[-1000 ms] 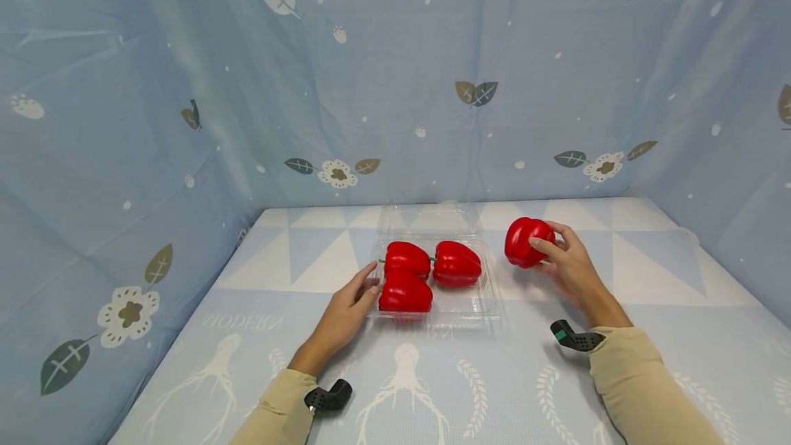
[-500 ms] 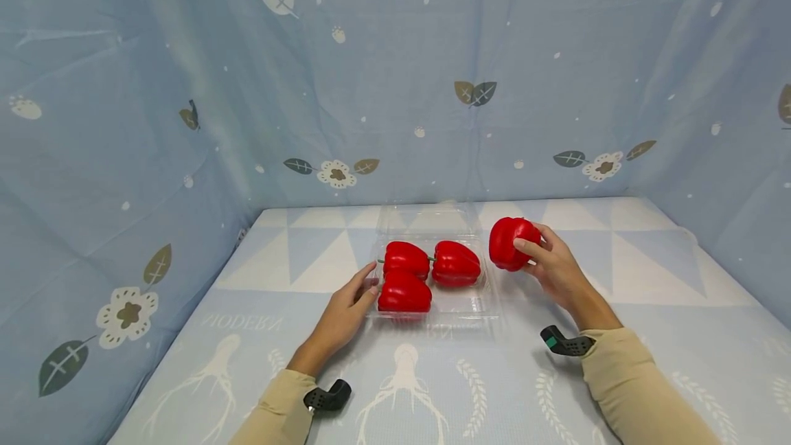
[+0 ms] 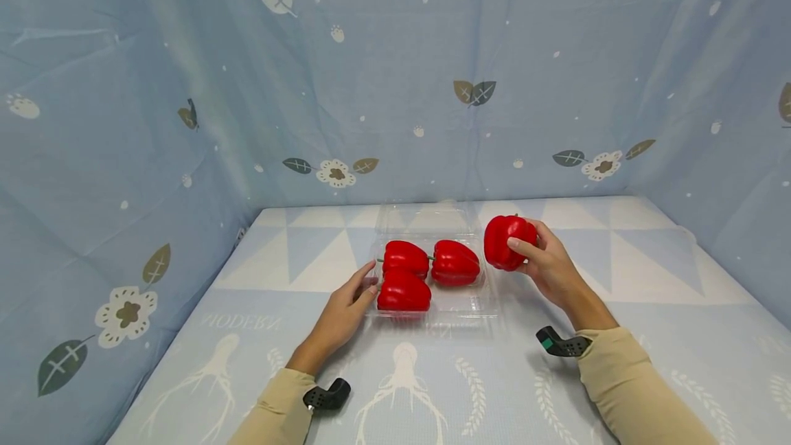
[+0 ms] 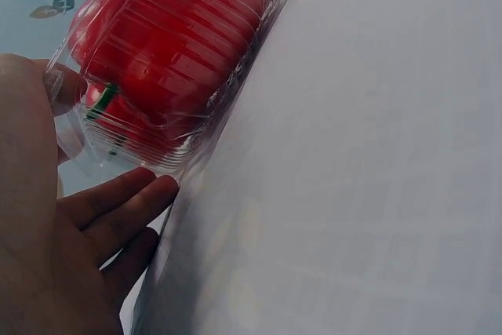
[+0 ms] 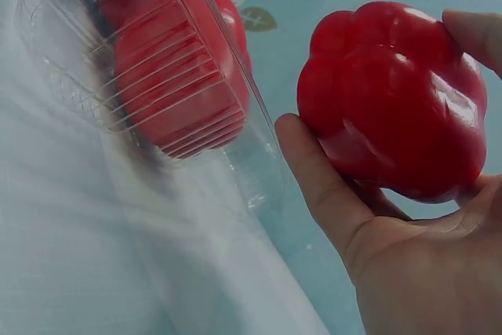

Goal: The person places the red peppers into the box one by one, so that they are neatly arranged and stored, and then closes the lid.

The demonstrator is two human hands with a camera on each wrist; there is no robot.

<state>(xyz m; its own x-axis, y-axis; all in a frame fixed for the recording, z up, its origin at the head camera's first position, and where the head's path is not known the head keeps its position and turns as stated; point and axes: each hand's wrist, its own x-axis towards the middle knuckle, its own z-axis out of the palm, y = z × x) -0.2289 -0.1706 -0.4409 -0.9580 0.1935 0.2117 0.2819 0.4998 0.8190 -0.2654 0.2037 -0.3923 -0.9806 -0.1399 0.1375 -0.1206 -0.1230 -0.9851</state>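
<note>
Three red bell peppers lie in a clear plastic clamshell container (image 3: 463, 302) in the head view: one at the back left (image 3: 404, 258), one at the back right (image 3: 455, 263), one at the front left (image 3: 404, 292). My left hand (image 3: 342, 311) rests against the container's left wall; the left wrist view shows its fingers (image 4: 129, 209) fairly straight at the ribbed side. My right hand (image 3: 550, 270) grips a fourth red bell pepper (image 5: 392, 103) between thumb and fingers. That pepper is held up just right of the container, apart from its rim.
The container's clear lid (image 3: 426, 218) lies folded back behind it. Patterned cloth covers the table (image 3: 259, 362). A blue printed curtain (image 3: 395, 88) stands at the back and sides. Each wrist carries a black strap device (image 3: 327, 395).
My right hand has carried its bell pepper leftward toward the container, slowing over the last half second. The left hand and the three peppers in the container stay put.
</note>
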